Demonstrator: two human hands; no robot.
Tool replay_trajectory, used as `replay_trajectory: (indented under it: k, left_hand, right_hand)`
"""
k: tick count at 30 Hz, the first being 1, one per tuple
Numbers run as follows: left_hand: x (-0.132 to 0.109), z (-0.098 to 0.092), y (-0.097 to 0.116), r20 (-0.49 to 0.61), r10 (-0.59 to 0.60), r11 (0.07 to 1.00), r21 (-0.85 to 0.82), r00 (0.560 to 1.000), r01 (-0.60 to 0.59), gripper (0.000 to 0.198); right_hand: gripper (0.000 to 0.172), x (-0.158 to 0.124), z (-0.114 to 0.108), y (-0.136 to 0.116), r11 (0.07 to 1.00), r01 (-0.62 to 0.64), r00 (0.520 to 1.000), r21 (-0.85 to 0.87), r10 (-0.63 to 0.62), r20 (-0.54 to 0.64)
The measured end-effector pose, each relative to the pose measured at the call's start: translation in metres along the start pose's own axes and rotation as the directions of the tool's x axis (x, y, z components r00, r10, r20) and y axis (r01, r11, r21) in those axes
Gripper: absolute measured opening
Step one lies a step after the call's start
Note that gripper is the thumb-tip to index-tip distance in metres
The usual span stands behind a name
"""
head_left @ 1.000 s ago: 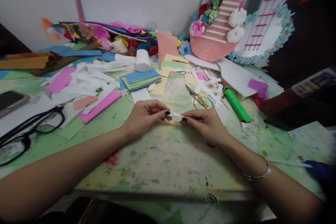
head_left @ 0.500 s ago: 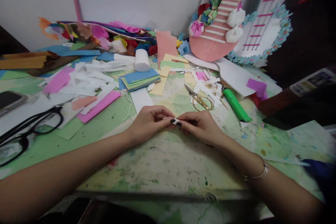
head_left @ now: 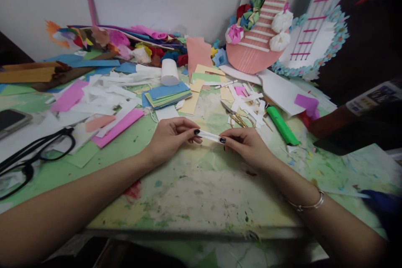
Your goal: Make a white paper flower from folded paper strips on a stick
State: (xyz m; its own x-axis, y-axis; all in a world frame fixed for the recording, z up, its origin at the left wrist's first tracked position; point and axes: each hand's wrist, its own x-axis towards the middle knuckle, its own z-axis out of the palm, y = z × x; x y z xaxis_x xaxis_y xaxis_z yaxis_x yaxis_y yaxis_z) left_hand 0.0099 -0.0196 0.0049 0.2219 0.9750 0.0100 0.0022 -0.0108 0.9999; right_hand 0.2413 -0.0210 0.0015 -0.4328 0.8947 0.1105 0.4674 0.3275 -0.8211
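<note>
Between my two hands stretches a narrow white paper strip (head_left: 210, 136), folded or rolled thin. My left hand (head_left: 171, 138) pinches its left end between thumb and fingers. At the other end, my right hand (head_left: 246, 144) grips it the same way, thumb on top. The strip is held just above the paint-stained table (head_left: 194, 192). Behind the right hand lie gold-handled scissors (head_left: 240, 118), partly covered by it. A stack of coloured paper pieces (head_left: 169, 94) sits beyond the left hand, next to a white paper piece (head_left: 166, 112).
White paper scraps (head_left: 106, 92), black glasses (head_left: 50, 146) and a phone (head_left: 12, 121) are on the left. A white roll (head_left: 170, 72) stands behind the stack. To the right lies a green tube-like packet (head_left: 282, 125). Paper-decorated instrument shapes (head_left: 260, 54) lean at the back.
My hands have moved apart, the left one leftward and the right one slightly rightward. More of the white paper strip now shows between them.
</note>
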Motion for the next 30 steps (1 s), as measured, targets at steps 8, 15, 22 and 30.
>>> replay_trajectory:
  k: [8,15,22,30]
  left_hand:
    - [0.0017,-0.0015,0.0027,-0.047,-0.021,1.0,-0.021,0.999,0.02,0.016]
    - [0.0038,-0.0036,-0.0005,-0.06,-0.024,0.998,-0.059,0.998,0.021,0.014]
    - [0.0058,-0.0062,-0.0014,-0.076,-0.109,0.987,-0.123,0.991,0.099,0.022]
    - [0.0093,-0.0075,0.0017,-0.08,-0.183,0.974,-0.153,0.98,0.17,0.03]
  right_hand:
    - [0.021,0.0007,-0.0035,-0.0012,0.987,-0.014,1.0,0.158,0.014,0.004]
    - [0.018,-0.0006,-0.0046,-0.0024,0.984,-0.024,0.998,0.175,0.032,-0.047]
    - [0.014,-0.0026,-0.0046,-0.0014,0.993,0.001,0.997,0.115,0.007,-0.072]
    - [0.027,-0.0001,-0.002,-0.002,0.984,0.015,0.998,0.175,-0.006,-0.056]
